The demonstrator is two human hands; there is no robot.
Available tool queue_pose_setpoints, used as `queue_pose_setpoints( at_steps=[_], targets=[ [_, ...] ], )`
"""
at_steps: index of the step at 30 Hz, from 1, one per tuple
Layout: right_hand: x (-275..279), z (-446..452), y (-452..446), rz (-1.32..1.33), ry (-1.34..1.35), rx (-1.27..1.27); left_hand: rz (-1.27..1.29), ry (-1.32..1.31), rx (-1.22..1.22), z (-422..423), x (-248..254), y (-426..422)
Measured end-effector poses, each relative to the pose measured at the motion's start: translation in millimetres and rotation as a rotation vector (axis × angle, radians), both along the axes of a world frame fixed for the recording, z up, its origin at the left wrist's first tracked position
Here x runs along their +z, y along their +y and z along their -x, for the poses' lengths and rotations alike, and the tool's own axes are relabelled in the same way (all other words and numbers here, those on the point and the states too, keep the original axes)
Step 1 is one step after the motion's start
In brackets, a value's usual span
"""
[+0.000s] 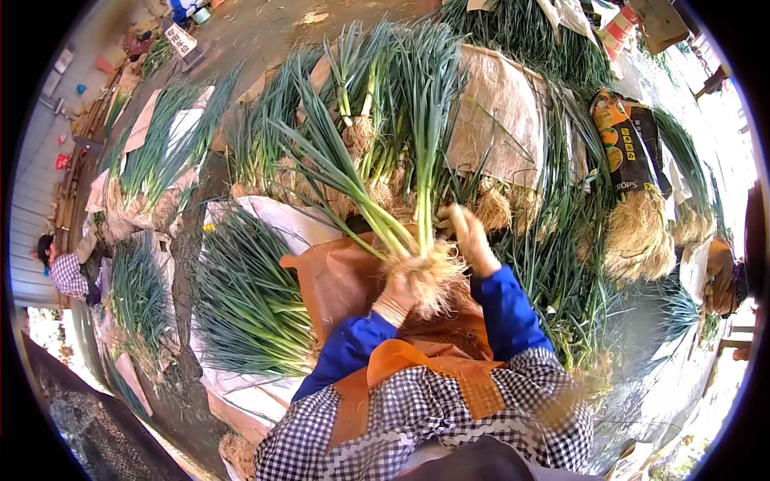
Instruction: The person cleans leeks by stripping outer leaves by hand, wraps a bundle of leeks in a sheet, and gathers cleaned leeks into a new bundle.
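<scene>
The open room is bounded on the left by a laid heap of green onions [253, 301] on a pale sheet [228, 385], past whose left edge a strip of bare ground [186, 280] is seen. Beyond the hands the way is closed by a row of upright onions [265, 152] with a tan cloth [501, 120] laid over part of it; on the right it is hemmed in by loose leaves [561, 280]. Farther right, roots are wrapped by a black printed bag [630, 144], and at the far left a person [68, 272] is seen.

The bunch of green onions [405, 216] is held over the orange apron [345, 280], leaves fanned away from the body, roots toward it. The root end is clamped by the left hand [395, 298], whose forearm is angled inward. The right hand [468, 234] is held just beside the stalk bases, fingers curled; whether its grip is closed on anything cannot be told.
</scene>
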State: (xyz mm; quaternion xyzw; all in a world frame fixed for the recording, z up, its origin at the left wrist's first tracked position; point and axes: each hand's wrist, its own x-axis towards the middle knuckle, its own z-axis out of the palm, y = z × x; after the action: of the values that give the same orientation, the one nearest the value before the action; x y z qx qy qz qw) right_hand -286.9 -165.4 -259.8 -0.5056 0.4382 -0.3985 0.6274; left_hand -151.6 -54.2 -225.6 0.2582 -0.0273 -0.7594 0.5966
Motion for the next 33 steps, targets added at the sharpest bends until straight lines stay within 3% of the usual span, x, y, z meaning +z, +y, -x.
queue_pose_setpoints(
  at_steps=[1,3,6,8,10,12,14,15,16,19,20,22,23,24,26,28,31,33],
  targets=[
    [7,0,-21,0.263,0.523,-0.026,0.057,-0.073,0.099,-12,-11,4],
    [-29,-17,-51,0.228,0.778,0.029,0.111,-0.035,0.198,-47,-11,2],
    [-41,-59,-69,0.093,1.145,0.185,0.358,0.359,0.134,-64,55,-13],
    [-54,-66,-69,0.144,1.013,0.098,0.376,0.056,0.25,-64,41,-20],
    [-77,-58,-75,0.153,0.844,-0.01,0.237,0.203,0.139,-74,-23,-24],
    [-61,-35,-67,-0.135,0.31,0.007,0.234,0.12,0.104,-57,-37,-26],
    [-5,-13,-36,-0.251,0.033,0.053,-0.044,0.023,0.105,-35,-32,-17],
    [13,-2,-23,-0.237,0.125,0.114,0.0,0.02,0.109,-25,-42,-13],
    [16,2,-7,-0.24,-0.046,0.127,0.046,0.016,0.116,-13,-47,-10],
    [-16,21,11,-0.206,-0.157,0.192,-0.026,0.16,-0.066,16,-54,-1],
    [-14,31,4,-0.261,-0.042,0.321,-0.026,0.114,-0.106,20,-46,3],
    [-17,35,6,-0.121,0.039,0.299,-0.048,0.134,-0.109,25,-40,7],
    [-33,31,-1,0.021,0.258,0.248,-0.087,0.096,-0.098,26,-39,6],
    [-67,23,-7,0.19,0.474,-0.023,-0.123,0.059,-0.088,27,-38,4],
    [-47,25,-17,0.303,0.848,0.057,-0.136,0.032,-0.059,36,-37,4],
    [-38,21,-9,0.382,0.776,-0.019,-0.144,0.041,0.008,38,-40,3],
    [-36,29,8,0.761,1.109,-0.283,-0.165,0.045,0.021,38,-36,5],
    [-24,45,19,0.795,1.267,-0.224,-0.147,0.091,0.031,40,-43,3]
  ],
)
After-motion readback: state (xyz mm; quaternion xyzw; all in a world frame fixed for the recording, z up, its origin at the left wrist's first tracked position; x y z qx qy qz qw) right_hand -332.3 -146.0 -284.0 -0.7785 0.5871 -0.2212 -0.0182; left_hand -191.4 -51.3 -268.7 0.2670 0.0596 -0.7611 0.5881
